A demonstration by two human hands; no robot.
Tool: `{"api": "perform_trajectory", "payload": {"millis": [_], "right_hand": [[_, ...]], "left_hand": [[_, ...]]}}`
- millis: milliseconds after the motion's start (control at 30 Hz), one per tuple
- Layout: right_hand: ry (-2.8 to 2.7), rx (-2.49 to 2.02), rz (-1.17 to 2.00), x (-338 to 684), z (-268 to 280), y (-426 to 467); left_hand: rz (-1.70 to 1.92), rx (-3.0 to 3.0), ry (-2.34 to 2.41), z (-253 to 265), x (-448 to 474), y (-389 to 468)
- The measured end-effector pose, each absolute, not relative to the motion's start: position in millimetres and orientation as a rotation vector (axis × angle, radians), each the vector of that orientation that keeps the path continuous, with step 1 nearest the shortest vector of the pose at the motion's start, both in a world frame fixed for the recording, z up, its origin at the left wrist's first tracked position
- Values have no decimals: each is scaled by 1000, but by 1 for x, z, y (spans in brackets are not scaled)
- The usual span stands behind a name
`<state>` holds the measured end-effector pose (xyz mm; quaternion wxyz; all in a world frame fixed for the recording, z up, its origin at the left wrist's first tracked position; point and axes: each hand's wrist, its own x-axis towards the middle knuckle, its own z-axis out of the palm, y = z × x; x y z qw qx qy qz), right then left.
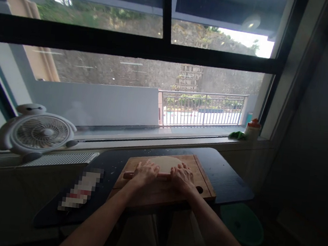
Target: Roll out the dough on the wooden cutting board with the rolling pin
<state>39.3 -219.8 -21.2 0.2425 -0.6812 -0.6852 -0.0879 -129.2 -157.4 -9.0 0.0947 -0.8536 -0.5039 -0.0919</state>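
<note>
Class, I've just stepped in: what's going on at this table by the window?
Someone's left hand and right hand are on a wooden rolling pin. Flattened pale dough shows just beyond the pin, on a wooden cutting board. The board lies on a dark table by the window.

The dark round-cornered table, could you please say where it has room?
Mostly bare: the right end of the dark table, beside the brown wooden board. A narrower strip lies between board and pixelated item, left. The board is crowded: pale flat dough, brown rolling pin, left hand, right hand.
</note>
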Motion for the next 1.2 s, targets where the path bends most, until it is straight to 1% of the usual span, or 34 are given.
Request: {"api": "perform_trajectory", "payload": {"millis": [167,333,433,633,733,833,1033,1100,1200], "right_hand": [[-1907,-1785,-246,36,-35,-258],[-1962,-1648,-284,33,-50,-295],[-1952,-1680,-269,33,-49,-288],[-1861,-1775,-272,37,-34,-233],[-1843,-1787,-278,38,-31,-222],[-1855,-1774,-273,36,-37,-237],[-1890,-1640,-321,29,-55,-296],[-1906,-1621,-322,29,-55,-303],[-1902,-1681,-284,30,-50,-290]], "left_hand": [[-306,-2578,-1441,-17,-147,-192],[-265,-2669,-1372,-19,-165,-224],[-249,-2669,-1385,-16,-162,-218],[-236,-2575,-1519,-11,-133,-166],[-229,-2569,-1530,-10,-128,-154],[-255,-2582,-1480,-13,-135,-168],[-288,-2634,-1371,-20,-160,-224],[-278,-2641,-1358,-19,-163,-230],[-249,-2632,-1362,-17,-159,-218]]}}
